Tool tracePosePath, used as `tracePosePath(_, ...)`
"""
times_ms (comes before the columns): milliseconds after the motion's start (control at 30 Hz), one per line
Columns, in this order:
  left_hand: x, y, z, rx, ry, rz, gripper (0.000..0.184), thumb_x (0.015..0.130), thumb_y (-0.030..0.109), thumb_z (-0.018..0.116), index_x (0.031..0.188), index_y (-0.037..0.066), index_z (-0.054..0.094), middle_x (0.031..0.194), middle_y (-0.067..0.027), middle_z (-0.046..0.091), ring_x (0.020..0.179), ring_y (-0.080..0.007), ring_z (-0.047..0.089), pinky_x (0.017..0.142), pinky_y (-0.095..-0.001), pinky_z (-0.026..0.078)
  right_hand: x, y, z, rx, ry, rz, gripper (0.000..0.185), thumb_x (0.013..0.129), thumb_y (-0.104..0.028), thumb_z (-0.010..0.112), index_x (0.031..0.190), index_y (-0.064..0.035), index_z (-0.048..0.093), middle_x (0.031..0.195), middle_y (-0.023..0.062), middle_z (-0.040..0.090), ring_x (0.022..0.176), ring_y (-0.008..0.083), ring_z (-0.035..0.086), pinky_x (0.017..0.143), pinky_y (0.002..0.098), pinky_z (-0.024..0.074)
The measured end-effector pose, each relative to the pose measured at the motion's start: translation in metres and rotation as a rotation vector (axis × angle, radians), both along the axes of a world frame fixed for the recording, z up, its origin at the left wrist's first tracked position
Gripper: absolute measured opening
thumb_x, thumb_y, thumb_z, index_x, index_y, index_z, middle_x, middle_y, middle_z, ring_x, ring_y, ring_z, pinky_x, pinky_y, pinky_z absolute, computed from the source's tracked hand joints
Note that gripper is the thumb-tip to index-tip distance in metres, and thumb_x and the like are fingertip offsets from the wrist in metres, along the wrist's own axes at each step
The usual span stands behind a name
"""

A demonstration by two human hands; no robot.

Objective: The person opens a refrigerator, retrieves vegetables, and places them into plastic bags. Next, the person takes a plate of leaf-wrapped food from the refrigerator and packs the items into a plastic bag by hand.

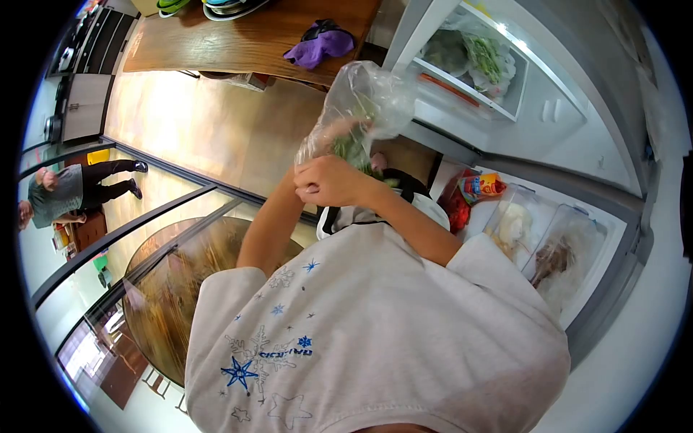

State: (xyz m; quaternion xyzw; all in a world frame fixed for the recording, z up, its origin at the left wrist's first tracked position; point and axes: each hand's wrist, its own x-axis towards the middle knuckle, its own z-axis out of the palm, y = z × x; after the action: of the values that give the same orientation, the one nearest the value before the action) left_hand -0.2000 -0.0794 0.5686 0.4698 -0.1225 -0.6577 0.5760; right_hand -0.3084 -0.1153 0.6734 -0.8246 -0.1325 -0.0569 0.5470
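Bag of clear plastic [382, 90] hung at upper centre of frame, green leaves [349, 151] showing in its lower part. Right hand [328, 180], fingers curled closed, gripped its lower-left edge. Left hand [343, 130] blurred by the plastic; could not tell finger spread or hold. Open fridge [516, 137] filled right side. Purple cloth [319, 49] lay on wooden table [231, 47], top. Another person [61, 191] stood far left.
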Motion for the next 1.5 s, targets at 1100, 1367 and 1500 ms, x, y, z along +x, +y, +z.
tracePosePath(1100,0.032,0.064,-0.109,0.379,-0.578,0.114,0.050,0.087,0.022,0.065,0.129,-0.005,0.058,0.115,-0.0171,0.070,0.103,-0.0322,0.067,0.094,-0.0434,0.053,0.013,-0.027,-0.071,-0.427,0.330,-0.417,0.025,0.091,-0.032,0.063,0.083,-0.0083,0.062,0.079,0.0167,0.068,0.074,0.0409,0.066,0.063,0.0525,0.0503)
tracePosePath(1367,0.075,0.044,-0.099,0.413,-0.855,-0.474,0.058,0.082,0.015,0.072,0.136,-0.001,0.056,0.122,-0.0158,0.068,0.111,-0.0317,0.065,0.098,-0.0420,0.052,-0.006,-0.017,-0.067,-0.166,0.151,-0.624,0.026,0.088,-0.027,0.063,0.077,-0.0042,0.070,0.087,0.0170,0.065,0.081,0.0373,0.065,0.070,0.0490,0.0523)
tracePosePath(1500,0.075,0.046,-0.118,0.261,-1.289,-0.400,0.056,0.090,0.021,0.063,0.143,0.007,0.053,0.132,-0.0189,0.065,0.124,-0.0356,0.059,0.103,-0.0411,0.046,-0.006,-0.021,-0.117,-0.209,0.365,-0.507,0.024,0.084,-0.020,0.062,0.069,-0.0014,0.064,0.077,0.0200,0.061,0.078,0.0406,0.063,0.071,0.0504,0.0503)
